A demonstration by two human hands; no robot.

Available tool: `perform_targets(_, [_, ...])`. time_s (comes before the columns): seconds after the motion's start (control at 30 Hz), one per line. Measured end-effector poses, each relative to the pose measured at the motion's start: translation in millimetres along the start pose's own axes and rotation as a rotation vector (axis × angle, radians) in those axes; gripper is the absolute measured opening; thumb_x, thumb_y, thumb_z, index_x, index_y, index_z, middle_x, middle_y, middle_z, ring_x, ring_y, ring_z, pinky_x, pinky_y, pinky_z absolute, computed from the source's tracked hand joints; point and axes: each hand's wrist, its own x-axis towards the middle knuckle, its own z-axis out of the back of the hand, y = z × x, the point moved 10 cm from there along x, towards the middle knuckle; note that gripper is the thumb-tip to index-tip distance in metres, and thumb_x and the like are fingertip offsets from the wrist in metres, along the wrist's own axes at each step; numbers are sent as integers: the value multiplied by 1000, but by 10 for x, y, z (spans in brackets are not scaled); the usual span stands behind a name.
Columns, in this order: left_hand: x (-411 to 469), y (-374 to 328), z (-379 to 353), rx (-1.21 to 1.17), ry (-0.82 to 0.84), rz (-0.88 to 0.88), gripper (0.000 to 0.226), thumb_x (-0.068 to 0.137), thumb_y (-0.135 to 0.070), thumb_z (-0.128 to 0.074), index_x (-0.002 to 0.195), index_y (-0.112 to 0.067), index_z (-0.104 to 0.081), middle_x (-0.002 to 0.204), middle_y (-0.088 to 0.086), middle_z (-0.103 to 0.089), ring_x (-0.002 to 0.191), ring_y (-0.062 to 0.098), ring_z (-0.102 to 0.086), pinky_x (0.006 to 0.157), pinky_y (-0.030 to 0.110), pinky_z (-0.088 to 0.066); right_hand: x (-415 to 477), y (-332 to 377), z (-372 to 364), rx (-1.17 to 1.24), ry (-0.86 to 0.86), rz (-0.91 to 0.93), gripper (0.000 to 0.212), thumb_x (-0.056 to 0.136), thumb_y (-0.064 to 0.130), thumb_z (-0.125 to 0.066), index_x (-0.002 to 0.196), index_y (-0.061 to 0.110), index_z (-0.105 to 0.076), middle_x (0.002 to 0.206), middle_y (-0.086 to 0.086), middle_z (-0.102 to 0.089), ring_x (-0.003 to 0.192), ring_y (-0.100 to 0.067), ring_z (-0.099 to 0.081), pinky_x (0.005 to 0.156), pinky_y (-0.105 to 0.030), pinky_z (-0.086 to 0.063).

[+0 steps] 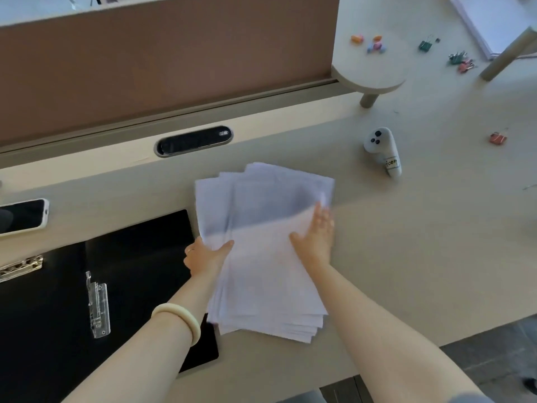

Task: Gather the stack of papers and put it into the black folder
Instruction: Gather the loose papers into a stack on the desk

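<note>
The papers [261, 242] lie fanned on the desk, long axis running near to far, just right of the open black folder [130, 271] — their near-left corner overlaps it. The left hand [203, 255] pinches their left edge, thumb on top; the right hand [315, 237] presses flat and open on the sheets, gripping nothing — the folder lies on the left hand's side.

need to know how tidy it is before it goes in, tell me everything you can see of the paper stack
The paper stack is white sheets, loosely fanned, edges out of line at both ends. It lies flat on the beige desk, its left edge overlapping the open black folder. The left hand grips its left edge, thumb on top; the right hand rests flat on its right side. No print is readable.
</note>
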Motion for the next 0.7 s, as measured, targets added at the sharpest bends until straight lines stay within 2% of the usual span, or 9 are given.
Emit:
perform_targets(0.07, [32,7,-13,-115,71,-11,65,67,-41,-75,121,-12,-54,133,13,-48,116,33,-51,97,45,-46,50,422,-191,42,93,126,95,74,18,-63,148,15,-3,158,-9,-11,146,-29,-5,120,-33,-5])
perform_targets(0.17, [47,56,-22,-238,158,2,44,73,-19,-75,113,-5,-60,115,13,-65,100,27,-63,84,34,-49,34,582,-252,190,106,126,94,76,12,-62,148,20,-3,158,-8,-10,145,-27,-6,120,-36,-11])
perform_targets(0.2, [56,86,-37,-257,185,3,47,73,-19,-75,114,-5,-60,115,13,-66,100,26,-63,85,33,-49,35,501,-197,256,66,77,93,77,12,-63,148,21,-4,157,-10,-9,144,-27,-7,119,-36,-13])
perform_targets(0.27, [89,173,-58,-313,204,21,68,60,-31,-80,121,-10,-55,124,10,-62,108,25,-62,93,39,-51,11,209,-4,320,-75,-89,90,78,16,-64,148,19,-7,155,-15,-14,143,-30,-12,117,-38,-17])
perform_targets(0.33, [98,243,-128,-348,242,52,76,55,-36,-81,123,-14,-53,127,6,-60,111,24,-60,95,45,-51,-78,-37,53,247,-121,-274,88,79,21,-65,148,15,-10,152,-18,-20,140,-35,-17,114,-43,-20])
perform_targets(0.47, [-204,64,-348,-370,332,26,40,77,-11,-72,109,-13,-47,99,-2,-61,96,21,-59,87,35,-47,-248,21,-236,186,96,-326,83,79,24,-66,145,13,-17,149,-16,-24,134,-37,-22,109,-44,-26])
perform_targets(0.53, [-295,47,-365,-322,294,-24,36,80,-6,-65,111,-10,-45,101,2,-60,96,22,-58,81,33,-48,-267,-17,-256,233,138,-327,77,78,24,-66,142,14,-26,144,-17,-30,132,-37,-26,107,-44,-28])
perform_targets(0.63, [-456,26,-223,-246,262,-152,40,83,3,-52,111,-24,-44,97,-6,-60,88,14,-58,67,21,-45,-280,-250,-224,343,201,-347,75,66,29,-74,131,16,-41,133,-15,-42,124,-36,-42,107,-46,-36])
perform_targets(0.7, [-566,43,-125,-276,270,-179,42,85,-1,-53,120,-24,-47,105,-2,-63,92,14,-61,71,23,-48,-300,-297,-230,482,341,-319,69,60,29,-79,119,14,-48,124,-13,-54,107,-28,-59,91,-41,-52])
